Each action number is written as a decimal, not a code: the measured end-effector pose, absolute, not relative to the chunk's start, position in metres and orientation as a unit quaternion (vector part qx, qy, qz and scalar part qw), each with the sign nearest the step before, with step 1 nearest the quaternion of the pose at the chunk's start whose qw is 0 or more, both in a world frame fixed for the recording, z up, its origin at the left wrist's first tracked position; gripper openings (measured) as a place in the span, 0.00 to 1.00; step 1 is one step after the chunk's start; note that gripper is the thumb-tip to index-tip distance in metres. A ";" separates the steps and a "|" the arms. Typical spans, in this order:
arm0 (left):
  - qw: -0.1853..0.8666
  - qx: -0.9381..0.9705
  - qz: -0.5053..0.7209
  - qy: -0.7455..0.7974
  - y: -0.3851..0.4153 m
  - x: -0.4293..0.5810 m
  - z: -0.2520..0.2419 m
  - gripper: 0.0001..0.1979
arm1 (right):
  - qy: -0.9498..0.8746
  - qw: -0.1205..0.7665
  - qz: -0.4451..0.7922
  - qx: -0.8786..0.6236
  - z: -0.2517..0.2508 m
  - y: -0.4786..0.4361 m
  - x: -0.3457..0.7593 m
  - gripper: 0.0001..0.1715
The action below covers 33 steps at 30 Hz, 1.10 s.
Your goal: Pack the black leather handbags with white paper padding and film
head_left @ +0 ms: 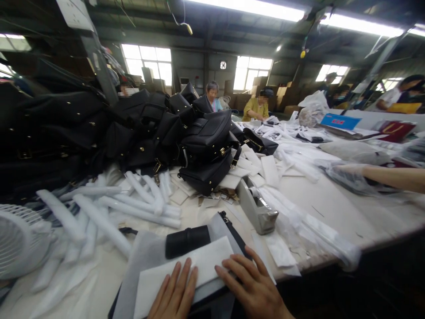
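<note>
Both my hands rest flat on a white foam sheet at the table's front edge. My left hand lies on its lower middle, fingers stretched out. My right hand is at its right end, fingers spread. Beneath the sheet is a black bag, partly covered by thin whitish wrapping. A black strap or flap piece lies just beyond the white sheet. The bag's near side is mostly hidden by my hands and the sheet.
A tape dispenser stands beyond my right hand. White foam rolls and a fan are at left. Black bags are piled behind. At right, another person's arm reaches onto a plastic-wrapped item. Several people work farther back.
</note>
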<state>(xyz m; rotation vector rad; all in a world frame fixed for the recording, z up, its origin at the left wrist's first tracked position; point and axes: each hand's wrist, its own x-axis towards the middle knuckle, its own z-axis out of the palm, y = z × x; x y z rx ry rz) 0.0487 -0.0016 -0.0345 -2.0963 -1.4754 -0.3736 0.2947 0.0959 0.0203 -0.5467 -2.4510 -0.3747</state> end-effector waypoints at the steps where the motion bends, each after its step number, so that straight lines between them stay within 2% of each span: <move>1: 0.279 -0.777 -0.137 -0.547 -0.002 0.051 -0.035 0.31 | -0.922 0.297 -0.126 -0.217 0.019 0.096 0.294 0.21; 6: 0.295 -0.766 -0.123 -0.558 -0.001 0.052 -0.034 0.28 | -0.944 0.244 -0.093 -0.201 0.013 0.101 0.291 0.19; 9: 0.292 -0.787 -0.112 -0.532 -0.002 0.047 -0.026 0.30 | -0.955 0.222 -0.090 -0.174 0.009 0.105 0.295 0.20; 11: 0.270 -0.805 -0.097 -0.519 -0.002 0.044 -0.012 0.31 | -0.957 0.219 -0.081 -0.174 0.006 0.106 0.297 0.21; 14: 0.226 -0.833 -0.081 -0.499 0.000 0.040 0.014 0.26 | -0.958 0.214 -0.070 -0.177 0.002 0.105 0.300 0.22; 17: 0.206 -0.841 -0.103 -0.489 0.008 0.039 0.029 0.26 | -0.957 0.217 -0.058 -0.182 0.000 0.105 0.300 0.22; 27: 0.148 -0.820 -0.220 -0.508 -0.002 0.046 -0.012 0.21 | -0.948 0.254 -0.048 -0.184 -0.005 0.105 0.303 0.21; 33: 0.097 -0.830 -0.118 -0.536 0.006 0.057 0.018 0.19 | -0.947 0.258 -0.038 -0.190 -0.006 0.106 0.301 0.20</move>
